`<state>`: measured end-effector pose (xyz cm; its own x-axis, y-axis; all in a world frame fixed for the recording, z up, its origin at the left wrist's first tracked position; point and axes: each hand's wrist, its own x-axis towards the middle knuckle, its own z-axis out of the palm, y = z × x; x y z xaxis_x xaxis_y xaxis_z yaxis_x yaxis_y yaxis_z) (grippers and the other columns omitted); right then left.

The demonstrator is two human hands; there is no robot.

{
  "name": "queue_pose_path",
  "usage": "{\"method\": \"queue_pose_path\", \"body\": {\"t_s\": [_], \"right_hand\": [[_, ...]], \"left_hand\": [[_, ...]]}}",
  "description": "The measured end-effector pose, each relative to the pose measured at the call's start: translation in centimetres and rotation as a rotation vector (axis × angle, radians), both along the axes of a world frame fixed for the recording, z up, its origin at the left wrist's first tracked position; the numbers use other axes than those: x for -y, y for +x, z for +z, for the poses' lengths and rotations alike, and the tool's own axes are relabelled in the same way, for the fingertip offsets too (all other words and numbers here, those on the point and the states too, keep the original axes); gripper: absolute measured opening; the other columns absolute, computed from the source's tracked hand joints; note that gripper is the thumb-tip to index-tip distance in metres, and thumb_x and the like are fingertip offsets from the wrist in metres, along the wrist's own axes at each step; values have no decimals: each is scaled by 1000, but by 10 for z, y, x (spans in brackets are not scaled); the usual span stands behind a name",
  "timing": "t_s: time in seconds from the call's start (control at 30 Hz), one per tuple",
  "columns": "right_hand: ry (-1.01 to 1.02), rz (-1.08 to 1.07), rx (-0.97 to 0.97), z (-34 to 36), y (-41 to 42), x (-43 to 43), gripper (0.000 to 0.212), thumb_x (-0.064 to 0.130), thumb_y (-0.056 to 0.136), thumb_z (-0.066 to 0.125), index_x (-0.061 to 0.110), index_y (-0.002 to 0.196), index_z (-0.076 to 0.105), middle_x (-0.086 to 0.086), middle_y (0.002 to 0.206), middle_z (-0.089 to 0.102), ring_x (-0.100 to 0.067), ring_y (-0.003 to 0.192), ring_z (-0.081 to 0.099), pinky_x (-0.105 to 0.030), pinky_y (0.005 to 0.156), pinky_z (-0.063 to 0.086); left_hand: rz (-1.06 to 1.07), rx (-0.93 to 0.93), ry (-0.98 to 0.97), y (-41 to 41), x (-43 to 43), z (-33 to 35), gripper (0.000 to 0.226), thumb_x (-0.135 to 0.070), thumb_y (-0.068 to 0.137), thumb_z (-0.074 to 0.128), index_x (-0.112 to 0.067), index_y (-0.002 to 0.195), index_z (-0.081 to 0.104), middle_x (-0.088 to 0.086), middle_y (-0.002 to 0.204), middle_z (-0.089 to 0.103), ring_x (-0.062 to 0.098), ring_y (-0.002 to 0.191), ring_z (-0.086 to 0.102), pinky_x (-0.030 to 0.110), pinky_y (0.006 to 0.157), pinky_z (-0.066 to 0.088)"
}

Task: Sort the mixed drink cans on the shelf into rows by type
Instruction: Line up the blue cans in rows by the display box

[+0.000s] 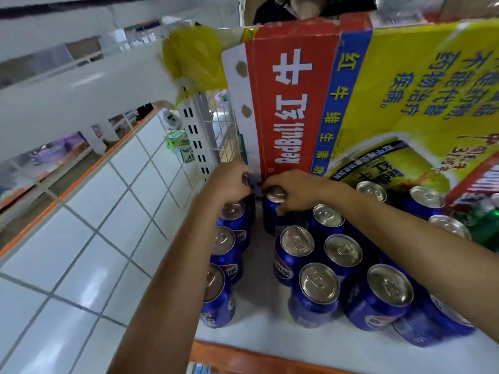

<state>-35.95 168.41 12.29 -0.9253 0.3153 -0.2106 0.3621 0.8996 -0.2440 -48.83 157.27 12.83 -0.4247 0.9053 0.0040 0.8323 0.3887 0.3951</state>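
Orange trim runs along the front lip of the white shelf, and two bare forearms reach over it toward the tall red, yellow and blue Red Bull cardboard carton standing at the back. At the foot of that carton, the right hand has its fingers and thumb wrapped around the silver top of a blue aluminium can, which stands upright just in front of the carton's red panel. Near the carton's lower left corner, the left hand is curled over a half-hidden can; only a dark rim and a sliver of blue show between the fingers. In front of the carton's left edge, a single file of blue Pepsi cans runs toward the shelf lip. A looser cluster of blue cans stands in front of the carton's yellow face, under the right forearm. A green container sits at the carton's right end, too blurred to identify. A white wire grid panel stands against the carton's left side, with a yellow plastic bag above it.
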Motion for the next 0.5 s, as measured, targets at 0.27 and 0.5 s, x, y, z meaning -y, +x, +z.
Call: {"method": "queue_pose_path", "body": {"t_s": [0.27, 0.5], "right_hand": [[166, -262, -51, -9, 4, 1, 75, 71, 73, 60, 13, 120, 55, -9, 121, 59, -29, 109, 56, -35, 86, 48], [9, -105, -89, 2, -5, 8, 48, 20, 80, 69, 16, 127, 58, -6, 122, 61, -25, 110, 56, -32, 92, 46]], "left_hand": [[99, 65, -5, -7, -2, -7, 47, -10, 83, 69, -20, 127, 59, 4, 134, 56, 22, 121, 52, 28, 94, 39], [143, 168, -5, -11, -5, -5, 45, 0, 82, 66, -23, 121, 64, 3, 131, 58, 21, 119, 53, 24, 86, 39]]}}
